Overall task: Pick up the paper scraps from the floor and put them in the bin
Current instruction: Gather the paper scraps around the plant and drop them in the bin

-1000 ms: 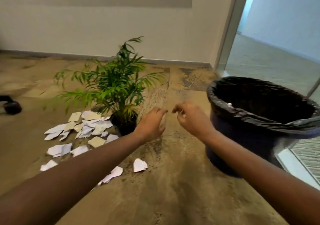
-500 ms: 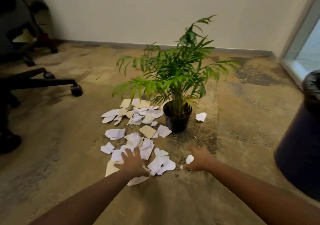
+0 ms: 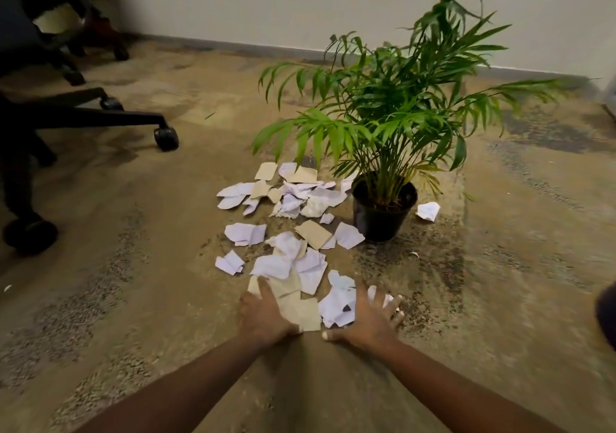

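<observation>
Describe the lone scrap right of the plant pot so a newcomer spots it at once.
Find the potted palm, the only plant in view, then its black pot. Just right of the pot lies one crumpled white scrap, alone; the main pile of scraps spreads left of the pot and towards the camera.

Dim warm indoor light, soft shadows, slight motion blur, wide-angle edge distortion

bin (image 3: 607,316) mostly cut off at right edge; chair (image 3: 83,117) cropped left.
</observation>
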